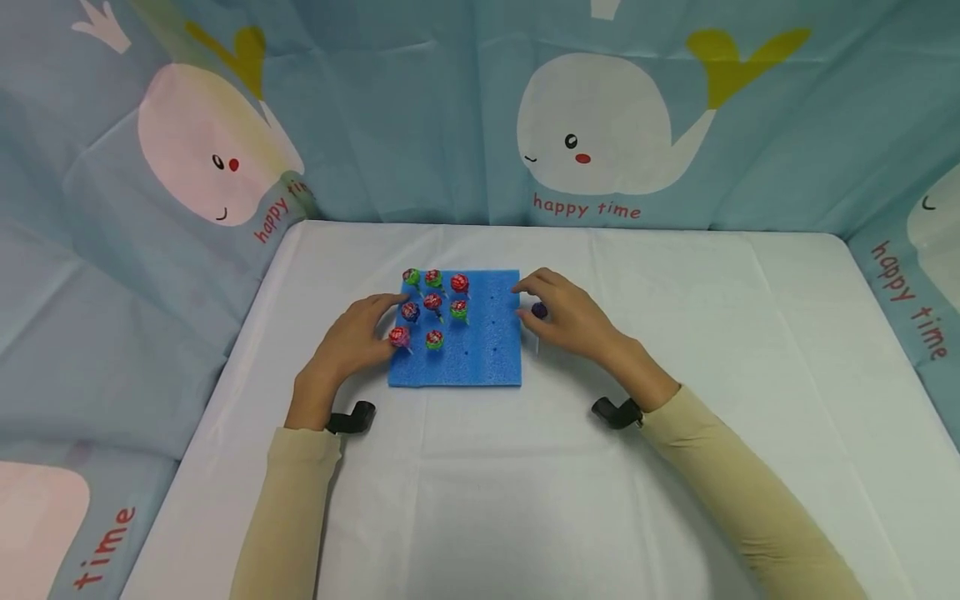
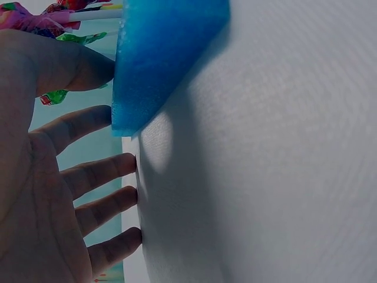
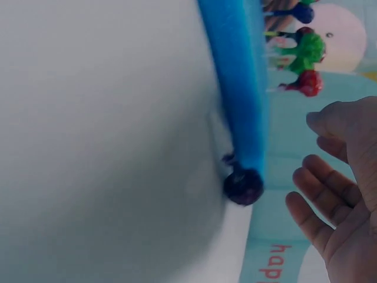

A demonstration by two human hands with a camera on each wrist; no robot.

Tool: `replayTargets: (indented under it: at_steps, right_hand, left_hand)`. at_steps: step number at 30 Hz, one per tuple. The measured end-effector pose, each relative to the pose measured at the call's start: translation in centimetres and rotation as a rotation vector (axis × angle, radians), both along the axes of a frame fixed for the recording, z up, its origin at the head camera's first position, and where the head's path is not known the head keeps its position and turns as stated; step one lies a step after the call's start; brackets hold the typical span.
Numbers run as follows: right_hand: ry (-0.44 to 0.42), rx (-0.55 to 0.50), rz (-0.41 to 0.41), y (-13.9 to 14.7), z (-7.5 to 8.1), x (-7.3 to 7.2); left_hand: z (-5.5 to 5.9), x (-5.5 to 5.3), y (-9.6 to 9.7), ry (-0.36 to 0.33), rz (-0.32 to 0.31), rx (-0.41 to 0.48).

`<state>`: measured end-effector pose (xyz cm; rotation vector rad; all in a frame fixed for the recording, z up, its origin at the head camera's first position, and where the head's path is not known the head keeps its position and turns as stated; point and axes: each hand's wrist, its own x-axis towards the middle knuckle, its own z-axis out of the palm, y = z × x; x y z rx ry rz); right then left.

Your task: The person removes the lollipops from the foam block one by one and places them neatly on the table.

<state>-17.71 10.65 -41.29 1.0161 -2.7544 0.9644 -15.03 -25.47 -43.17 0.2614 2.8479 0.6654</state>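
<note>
A blue foam board point(image 1: 487, 368) lies on the table with several wrapped lollipops stuck upright in its left and middle parts, among them a pink one point(image 1: 400, 337) and a red one point(image 1: 460, 284). Small holes show in its right part. My left hand point(image 1: 356, 332) is at the board's left edge, fingers spread, thumb and index fingertips touching the foam in the left wrist view. Just beyond the right edge, a dark purple lollipop point(image 3: 244, 187) lies on the table. My right hand point(image 1: 573, 317) hovers over it with loosely bent fingers, holding nothing.
White cloth point(image 1: 480, 492) covers the table. Behind and to the sides hangs a blue curtain point(image 1: 420, 125) printed with whales. A black wrist camera mount point(image 1: 354, 417) sits at my left wrist, and another point(image 1: 617, 413) at my right.
</note>
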Motion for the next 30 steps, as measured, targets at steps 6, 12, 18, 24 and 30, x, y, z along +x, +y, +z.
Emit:
replayTargets:
  at_steps: [6,12,18,24,30]
  right_hand:
    - [-0.015,-0.029,0.036,-1.7,0.7,0.0]
    - [-0.020,-0.049,0.062,-3.3,1.0,0.0]
    - [-0.040,-0.060,0.070,-4.8,1.0,0.4]
    - [-0.043,-0.071,0.081,-6.1,0.7,0.6]
    - [-0.049,-0.084,0.124,-6.8,0.2,0.5]
  left_hand:
    - [0.0,-0.4,0.2,-0.001,-0.013,-0.009]
    - [0.3,-0.7,0.3,0.012,-0.019,0.000]
    - [0.5,-0.7,0.1,-0.001,-0.027,0.013]
    - [0.3,-0.7,0.1,-0.008,-0.014,0.027]
    - [0.1,-0.2,0.3,-0.042,0.017,0.043]
